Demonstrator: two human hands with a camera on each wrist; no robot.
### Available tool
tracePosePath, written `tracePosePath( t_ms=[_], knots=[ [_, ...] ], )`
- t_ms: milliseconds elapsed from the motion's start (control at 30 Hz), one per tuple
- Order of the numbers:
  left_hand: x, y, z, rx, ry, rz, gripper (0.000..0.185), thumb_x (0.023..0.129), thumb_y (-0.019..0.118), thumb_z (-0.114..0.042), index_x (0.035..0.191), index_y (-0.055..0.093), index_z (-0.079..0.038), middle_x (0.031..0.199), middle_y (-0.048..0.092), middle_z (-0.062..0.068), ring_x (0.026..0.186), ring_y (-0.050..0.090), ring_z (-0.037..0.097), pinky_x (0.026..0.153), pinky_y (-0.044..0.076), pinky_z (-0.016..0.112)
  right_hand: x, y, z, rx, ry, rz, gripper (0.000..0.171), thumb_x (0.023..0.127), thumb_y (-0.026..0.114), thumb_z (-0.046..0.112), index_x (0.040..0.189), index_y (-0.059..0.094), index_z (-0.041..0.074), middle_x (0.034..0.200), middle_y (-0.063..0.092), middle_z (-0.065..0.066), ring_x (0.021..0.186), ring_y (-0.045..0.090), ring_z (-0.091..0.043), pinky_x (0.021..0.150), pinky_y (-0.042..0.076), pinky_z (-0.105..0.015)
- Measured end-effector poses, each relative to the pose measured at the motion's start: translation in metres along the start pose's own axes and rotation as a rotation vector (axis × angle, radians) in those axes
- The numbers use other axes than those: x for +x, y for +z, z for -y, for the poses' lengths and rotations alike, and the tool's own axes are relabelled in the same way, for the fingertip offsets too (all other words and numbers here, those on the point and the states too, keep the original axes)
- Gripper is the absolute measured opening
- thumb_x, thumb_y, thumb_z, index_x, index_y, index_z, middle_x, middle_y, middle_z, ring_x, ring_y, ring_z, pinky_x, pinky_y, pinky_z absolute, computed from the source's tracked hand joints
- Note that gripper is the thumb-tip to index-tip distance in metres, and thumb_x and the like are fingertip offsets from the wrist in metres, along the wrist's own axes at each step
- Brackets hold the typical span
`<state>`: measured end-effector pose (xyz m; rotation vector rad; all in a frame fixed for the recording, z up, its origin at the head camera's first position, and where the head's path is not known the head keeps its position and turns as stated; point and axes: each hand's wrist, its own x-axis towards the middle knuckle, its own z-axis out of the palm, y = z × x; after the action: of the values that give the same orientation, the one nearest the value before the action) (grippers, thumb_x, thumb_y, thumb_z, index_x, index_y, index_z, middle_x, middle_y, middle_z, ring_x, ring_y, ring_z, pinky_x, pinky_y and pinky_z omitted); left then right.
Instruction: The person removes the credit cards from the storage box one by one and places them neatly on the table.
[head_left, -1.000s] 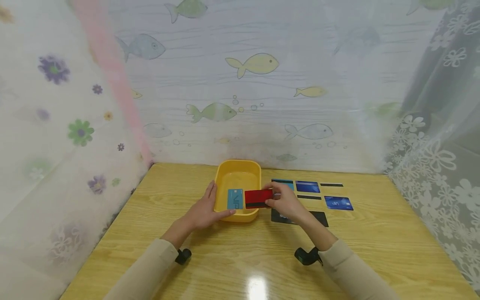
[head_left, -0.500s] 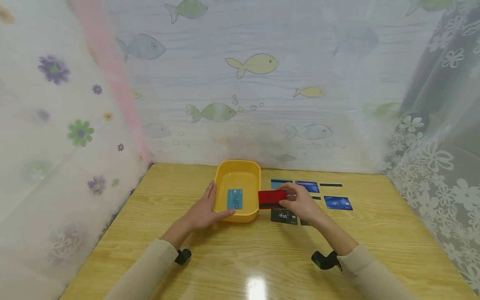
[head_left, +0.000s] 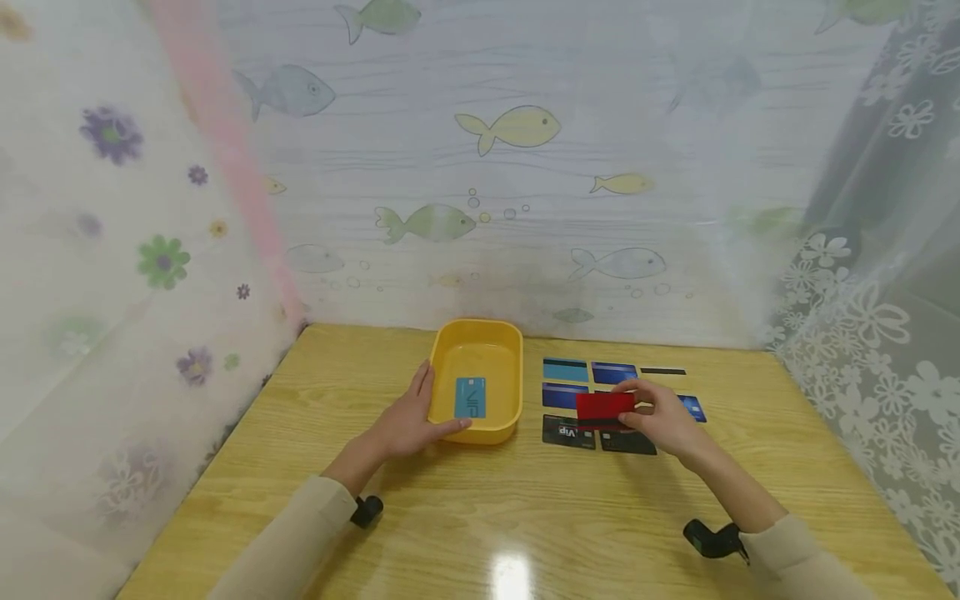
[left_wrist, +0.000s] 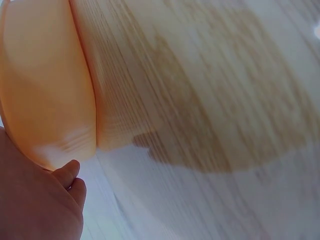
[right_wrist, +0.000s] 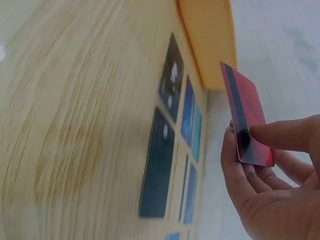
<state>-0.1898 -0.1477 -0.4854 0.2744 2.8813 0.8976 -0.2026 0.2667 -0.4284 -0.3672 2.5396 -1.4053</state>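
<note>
My right hand [head_left: 662, 419] pinches a red card [head_left: 604, 407] with a dark stripe, holding it above the grid of cards on the table. The right wrist view shows the thumb [right_wrist: 285, 135] pressed on the red card [right_wrist: 247, 120]. My left hand [head_left: 408, 421] grips the near left corner of a yellow tray [head_left: 448, 348], thumb along its front wall. A light blue card [head_left: 470, 397] lies flat inside the tray. In the left wrist view only the tray's outer wall [left_wrist: 45, 85] and a fingertip [left_wrist: 67, 172] show.
Several cards lie in rows right of the tray: a teal one [head_left: 565, 370], blue ones [head_left: 613, 372], a black card marked VIP [head_left: 567, 432]. Sheer patterned curtains close in the wooden table [head_left: 480, 517] on three sides.
My right hand has carried the red card rightward, from over the tray's right side to above the grid of cards. The left hand has stayed on the tray.
</note>
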Motion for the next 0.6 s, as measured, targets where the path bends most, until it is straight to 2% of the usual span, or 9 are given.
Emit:
tracePosePath(
  t_ms=[200, 433, 600],
  knots=[
    [-0.001, -0.001, -0.001, -0.002, -0.006, 0.006, 0.129, 0.081, 0.057, -0.085, 0.165, -0.003, -0.007, 0.172, -0.008, 0.009, 0.148, 0.035, 0.04, 0.116, 0.036, 0.054, -0.011, -0.027, -0.022, 0.021, 0.023, -0.009, 0.041, 0.096, 0.061, -0.005, 0.136, 0.052, -0.01, 0.122, 0.061, -0.031, 0.103, 0.068, -0.036, 0.081, 0.061, -0.044],
    [-0.001, -0.003, -0.003, 0.003, -0.003, 0.01, 0.128, 0.082, 0.057, -0.085, 0.165, -0.002, -0.006, 0.172, -0.009, 0.008, 0.146, 0.038, 0.041, 0.115, 0.037, 0.054, -0.025, -0.058, -0.047, -0.098, 0.085, -0.042, 0.042, 0.098, 0.062, 0.002, 0.137, 0.052, -0.009, 0.123, 0.061, -0.031, 0.106, 0.062, -0.034, 0.076, 0.056, -0.035],
    [-0.002, -0.003, -0.004, 0.001, -0.007, 0.017, 0.129, 0.082, 0.057, -0.085, 0.165, -0.002, -0.006, 0.172, -0.011, 0.006, 0.147, 0.037, 0.041, 0.116, 0.036, 0.054, -0.033, -0.073, -0.058, -0.11, 0.141, -0.046, 0.044, 0.1, 0.061, 0.003, 0.139, 0.049, -0.011, 0.12, 0.061, -0.031, 0.103, 0.063, -0.031, 0.077, 0.057, -0.035]
  ],
)
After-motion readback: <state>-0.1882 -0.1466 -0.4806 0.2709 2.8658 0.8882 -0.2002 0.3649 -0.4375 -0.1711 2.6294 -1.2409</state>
